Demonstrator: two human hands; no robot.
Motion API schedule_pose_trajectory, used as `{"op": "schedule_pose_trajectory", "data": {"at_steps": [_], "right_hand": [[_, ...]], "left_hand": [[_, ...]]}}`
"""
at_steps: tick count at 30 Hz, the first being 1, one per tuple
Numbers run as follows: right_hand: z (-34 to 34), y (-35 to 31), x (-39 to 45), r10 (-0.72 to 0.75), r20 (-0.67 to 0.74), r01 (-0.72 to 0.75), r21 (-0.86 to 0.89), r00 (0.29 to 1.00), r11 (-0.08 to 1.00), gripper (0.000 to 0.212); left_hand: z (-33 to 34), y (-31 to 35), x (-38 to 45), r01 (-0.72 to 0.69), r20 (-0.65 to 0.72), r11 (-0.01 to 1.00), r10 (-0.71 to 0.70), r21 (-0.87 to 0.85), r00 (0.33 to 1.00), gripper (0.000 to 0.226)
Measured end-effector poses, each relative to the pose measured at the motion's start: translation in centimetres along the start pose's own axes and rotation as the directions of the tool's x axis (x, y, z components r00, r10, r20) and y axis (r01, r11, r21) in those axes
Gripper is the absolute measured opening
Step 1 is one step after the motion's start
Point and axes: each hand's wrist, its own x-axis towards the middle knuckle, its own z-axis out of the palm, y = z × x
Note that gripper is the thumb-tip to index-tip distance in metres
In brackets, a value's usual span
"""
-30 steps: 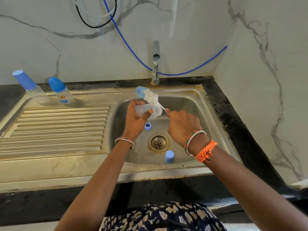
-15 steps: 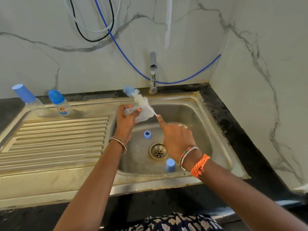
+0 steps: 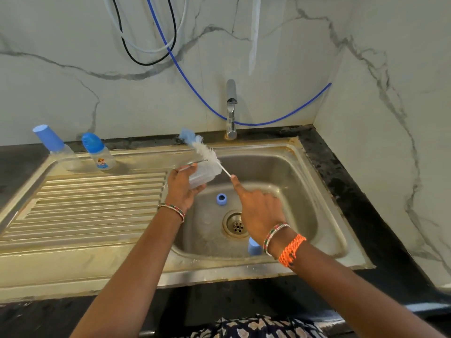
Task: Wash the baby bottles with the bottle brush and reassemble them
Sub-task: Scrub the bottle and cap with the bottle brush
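My left hand (image 3: 181,189) grips a clear, capless baby bottle (image 3: 203,175) over the left side of the steel sink (image 3: 305,191). My right hand (image 3: 258,211) holds the wire handle of the bottle brush (image 3: 206,152); its white bristles and blue sponge tip lie across the outside of the bottle, pointing up and left. A blue collar ring (image 3: 221,199) lies on the sink floor, and a blue cap (image 3: 253,246) stands near the front wall, partly behind my right wrist. Two assembled bottles with blue caps (image 3: 55,146) (image 3: 97,152) stand at the back of the drainboard.
The tap (image 3: 231,111) rises behind the sink with no water running. The drain (image 3: 235,224) sits mid-basin. The ribbed drainboard (image 3: 97,203) stretches left. A blue hose (image 3: 195,91) and cables hang on the marble wall. A wall closes in on the right.
Both hands shifted slightly left and up in the view. The brush head swung further up and left across the bottle. My view tilted upward, showing more wall.
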Motion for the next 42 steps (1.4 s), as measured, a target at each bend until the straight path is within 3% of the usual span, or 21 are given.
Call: {"op": "schedule_pose_trajectory", "data": {"at_steps": [3,7,12,17,19,21,23,25,27,28,32,37,42], "right_hand": [[0.2,-0.1,-1.6,-0.001,0.005,0.001,0.039,1.0,0.999,0.078],[1.8,0.4,-1.1,0.024,-0.011,-0.024,0.038,1.0,0.999,0.08],[2.7,3.1,-2.4,-0.095,-0.066,0.094,-0.023,0.993,0.995,0.097],[3.2,8.9,-3.2,-0.097,-0.288,0.056,-0.149,0.953,0.987,0.101],[3.1,9.6,-2.9,-0.132,-0.302,0.103,-0.11,0.944,0.989,0.096],[2.4,8.7,-2.8,-0.004,-0.226,0.025,0.088,0.974,0.996,0.081],[2.4,8.0,-2.7,0.147,-0.102,-0.084,0.464,0.984,0.882,0.056],[2.5,7.5,-2.5,0.245,0.107,-0.22,0.839,0.964,0.497,0.042],[2.1,6.3,-2.3,0.163,0.318,-0.342,0.929,0.934,0.144,0.039],[1.7,5.5,-2.2,0.1,0.363,-0.369,0.928,0.926,0.057,0.039],[0.5,3.6,-1.2,0.025,0.413,-0.412,0.91,0.91,-0.043,0.041],[0.0,4.3,-2.7,-0.057,0.444,-0.444,0.896,0.894,0.016,0.039],[0.6,4.0,-1.7,0.022,0.445,-0.444,0.895,0.895,-0.037,0.04]], "left_hand": [[-1.3,1.1,1.0,0.07,-0.125,0.994,-0.081,-0.086,0.989,0.047],[-1.2,1.4,0.8,0.175,-0.012,0.948,-0.184,-0.265,0.983,0.023],[-1.4,2.8,0.2,0.307,0.029,0.83,-0.333,-0.465,0.943,0.024],[-1.7,2.6,0.2,0.358,0.057,0.826,-0.372,-0.435,0.927,0.025],[-1.2,1.6,0.1,0.37,0.069,0.805,-0.384,-0.464,0.921,0.026],[-0.7,1.1,0.0,0.375,0.097,0.789,-0.378,-0.487,0.921,0.025],[-0.2,1.0,-0.3,0.372,0.121,0.784,-0.362,-0.497,0.924,0.025],[0.2,0.9,-0.5,0.363,0.142,0.801,-0.337,-0.476,0.931,0.027],[0.7,0.6,-0.7,0.344,0.169,0.851,-0.301,-0.398,0.939,0.029],[0.9,0.2,-0.9,0.339,0.193,0.872,-0.287,-0.353,0.938,0.03],[1.2,-1.4,-1.3,0.378,0.26,0.89,-0.313,-0.256,0.913,0.04],[-0.5,-0.6,0.0,0.253,0.072,0.927,-0.243,-0.277,0.967,0.034],[0.4,-2.4,-1.2,0.326,0.089,0.943,-0.319,-0.07,0.943,0.04]]}}
